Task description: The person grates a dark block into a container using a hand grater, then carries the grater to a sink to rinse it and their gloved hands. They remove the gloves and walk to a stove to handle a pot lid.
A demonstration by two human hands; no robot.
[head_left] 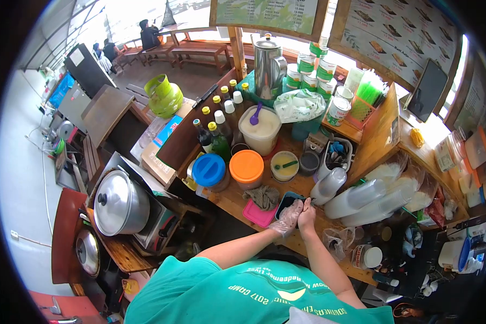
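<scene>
My left hand (290, 217), in a clear plastic glove, is over a small dark-filled tub (286, 200) at the front of the wooden counter. Pressed close beside it is my right hand (306, 216), bare, with its fingers closed near the gloved fingertips. Whatever the hands hold is too small or too covered to make out. Left of the tub, a crumpled grey-brown cloth (263, 197) lies partly on a pink lid (258, 214). Behind stand an orange-lidded tub (247, 166), a blue-lidded tub (209, 169) and an open tub with a green spoon (284, 165).
Stacked clear plastic cups (356, 200) lie to the right, beside a crumpled plastic bag (337, 242). Bottles (219, 141), a metal pitcher (268, 67) and several cans (325, 70) stand at the back. A large lidded pot (121, 202) is at left.
</scene>
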